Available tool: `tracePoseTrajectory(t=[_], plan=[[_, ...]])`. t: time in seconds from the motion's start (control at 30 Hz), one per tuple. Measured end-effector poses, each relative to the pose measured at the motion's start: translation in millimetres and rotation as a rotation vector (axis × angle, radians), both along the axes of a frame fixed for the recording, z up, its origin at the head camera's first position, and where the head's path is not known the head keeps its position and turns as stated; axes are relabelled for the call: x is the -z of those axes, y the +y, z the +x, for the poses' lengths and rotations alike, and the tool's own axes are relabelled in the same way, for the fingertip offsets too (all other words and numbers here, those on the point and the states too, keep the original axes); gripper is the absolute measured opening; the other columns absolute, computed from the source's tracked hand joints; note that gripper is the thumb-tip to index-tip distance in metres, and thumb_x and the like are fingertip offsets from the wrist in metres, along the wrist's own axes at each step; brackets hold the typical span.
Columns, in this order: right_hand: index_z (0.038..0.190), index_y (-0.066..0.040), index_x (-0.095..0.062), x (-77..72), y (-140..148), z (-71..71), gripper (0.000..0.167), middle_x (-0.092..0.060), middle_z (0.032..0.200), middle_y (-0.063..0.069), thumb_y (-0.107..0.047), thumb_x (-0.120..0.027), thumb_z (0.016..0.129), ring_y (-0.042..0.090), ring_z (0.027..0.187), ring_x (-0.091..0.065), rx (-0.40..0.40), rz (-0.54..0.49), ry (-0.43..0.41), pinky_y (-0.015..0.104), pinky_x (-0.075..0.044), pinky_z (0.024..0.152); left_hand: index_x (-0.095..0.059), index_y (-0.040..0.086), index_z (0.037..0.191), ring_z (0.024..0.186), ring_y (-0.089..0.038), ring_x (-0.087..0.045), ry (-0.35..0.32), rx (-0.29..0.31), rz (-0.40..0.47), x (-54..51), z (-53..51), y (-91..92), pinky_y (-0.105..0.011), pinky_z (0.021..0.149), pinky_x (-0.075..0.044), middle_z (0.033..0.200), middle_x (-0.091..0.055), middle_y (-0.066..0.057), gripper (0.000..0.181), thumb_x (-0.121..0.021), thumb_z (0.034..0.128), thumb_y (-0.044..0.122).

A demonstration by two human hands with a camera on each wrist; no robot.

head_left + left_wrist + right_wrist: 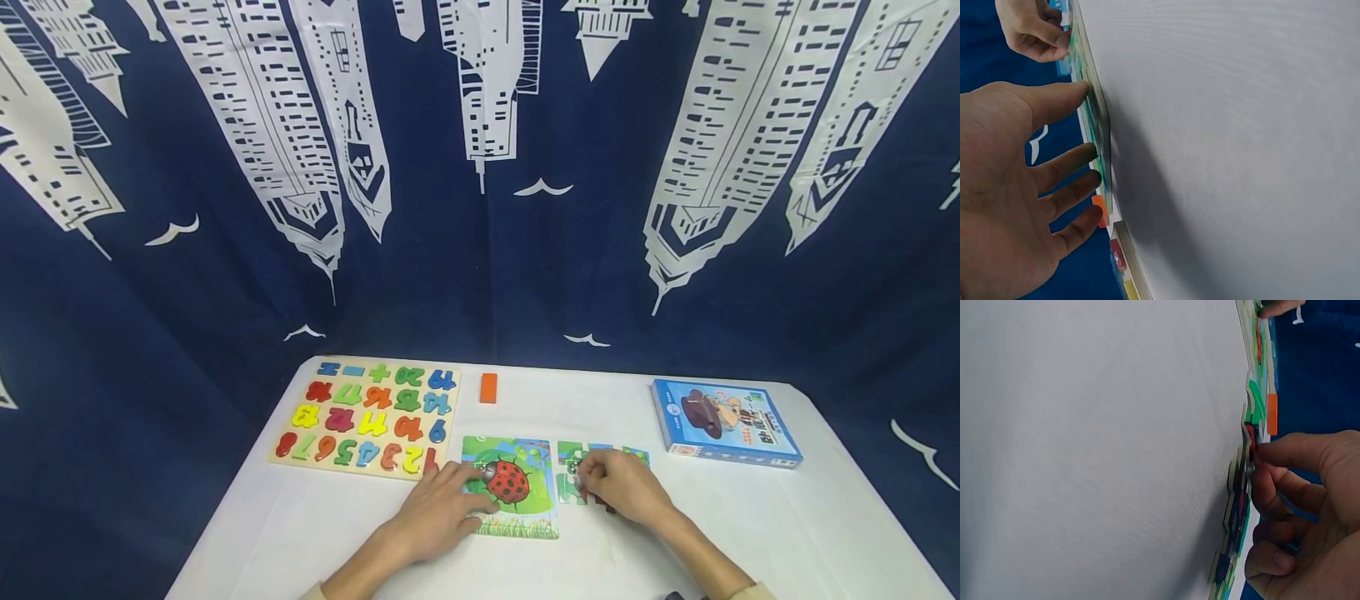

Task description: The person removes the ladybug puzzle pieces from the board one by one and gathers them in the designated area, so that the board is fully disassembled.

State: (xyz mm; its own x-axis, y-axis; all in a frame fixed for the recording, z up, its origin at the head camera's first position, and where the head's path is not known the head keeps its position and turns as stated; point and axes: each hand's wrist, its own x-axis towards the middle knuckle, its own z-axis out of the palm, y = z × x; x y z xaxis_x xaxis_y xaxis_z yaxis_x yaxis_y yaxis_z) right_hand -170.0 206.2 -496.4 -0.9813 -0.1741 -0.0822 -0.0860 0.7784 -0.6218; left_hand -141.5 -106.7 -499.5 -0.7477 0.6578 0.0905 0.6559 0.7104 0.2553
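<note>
A ladybug picture board (pixel 517 508) lies flat on the white table. My left hand (pixel 442 512) rests on its left side with fingers spread and loosely bent; in the left wrist view the thumb and fingertips touch the board's edge. To the right of the board lie several loose puzzle pieces (pixel 566 454), partly overlapping. My right hand (pixel 626 483) is over them, pinching a small puzzle piece (pixel 1250 439) with some red on it between thumb and index finger. The right hand hides part of the pieces in the head view.
A wooden number board (pixel 360 421) with coloured numerals lies at the left. An orange block (pixel 488 388) sits behind the ladybug board. A blue box (pixel 727 422) with a hat-wearing figure stands at the back right. A dark blue patterned cloth (pixel 487 275) hangs behind the table.
</note>
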Motion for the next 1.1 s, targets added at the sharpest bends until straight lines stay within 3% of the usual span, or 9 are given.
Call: tracePoseTrajectory(t=[0.2, 0.47, 0.7, 0.87, 1.03, 1.1], plan=[[0.079, -0.022, -0.065, 2.8, -2, 1.1, 0.006, -0.053, 0.056, -0.009, -0.020, -0.070, 0.081, 0.009, 0.046, -0.048, 0.009, 0.057, 0.033, 0.024, -0.036, 0.042, -0.063, 0.042, 0.108, 0.119, -0.016, -0.037, 0.011, 0.005, 0.012, 0.2, -3.1, 4.1, -0.042, 0.093, -0.034, 0.129, -0.048, 0.005, 0.023, -0.062, 0.0872, 0.034], [0.079, -0.023, -0.065, 4.3, -4, 0.2, 0.008, -0.053, 0.055, -0.009, -0.019, -0.071, 0.081, 0.008, 0.046, -0.048, 0.010, 0.062, 0.048, 0.025, -0.036, 0.042, -0.062, 0.041, 0.110, 0.121, -0.016, -0.037, 0.006, 0.008, 0.007, 0.3, -6.7, 5.3, -0.043, 0.099, -0.031, 0.132, -0.047, 0.005, 0.022, -0.059, 0.0882, 0.037], [0.080, -0.024, -0.064, 4.9, -2, -0.2, 0.007, -0.053, 0.056, -0.010, -0.020, -0.071, 0.081, 0.008, 0.046, -0.048, -0.004, 0.065, 0.061, 0.024, -0.036, 0.042, -0.056, 0.034, 0.125, 0.127, -0.020, -0.036, 0.057, 0.042, 0.045, 3.5, -7.5, 12.2, -0.045, 0.101, -0.031, 0.137, -0.043, 0.000, 0.033, -0.053, 0.0927, 0.031], [0.079, -0.025, -0.064, 2.8, -5, 2.7, 0.007, -0.053, 0.056, -0.012, -0.022, -0.071, 0.081, 0.007, 0.048, -0.047, -0.002, 0.060, 0.091, 0.024, -0.037, 0.044, -0.045, 0.028, 0.137, 0.136, -0.027, -0.024, 0.062, 0.069, 0.039, 4.8, -8.3, 20.2, -0.047, 0.106, -0.026, 0.149, -0.028, -0.007, 0.042, -0.047, 0.0957, 0.031], [0.085, -0.026, -0.067, 0.0, -17, 11.3, 0.006, -0.052, 0.063, -0.016, -0.027, -0.071, 0.081, 0.004, 0.053, -0.046, -0.102, 0.027, 0.149, 0.022, -0.039, 0.048, -0.033, 0.032, 0.143, 0.139, -0.030, -0.010, 0.009, 0.057, 0.004, 6.6, -10.9, 26.4, -0.049, 0.108, -0.020, 0.154, -0.012, -0.008, 0.049, -0.044, 0.0960, 0.038], [0.094, -0.025, -0.068, -0.1, -24, 15.8, 0.016, -0.052, 0.066, -0.015, -0.031, -0.072, 0.080, 0.004, 0.055, -0.046, -0.169, 0.019, 0.148, 0.022, -0.039, 0.048, -0.030, 0.034, 0.144, 0.139, -0.031, -0.008, 0.003, 0.052, -0.013, 6.6, -11.7, 27.9, -0.051, 0.107, -0.019, 0.154, -0.009, -0.009, 0.051, -0.045, 0.0953, 0.040]])
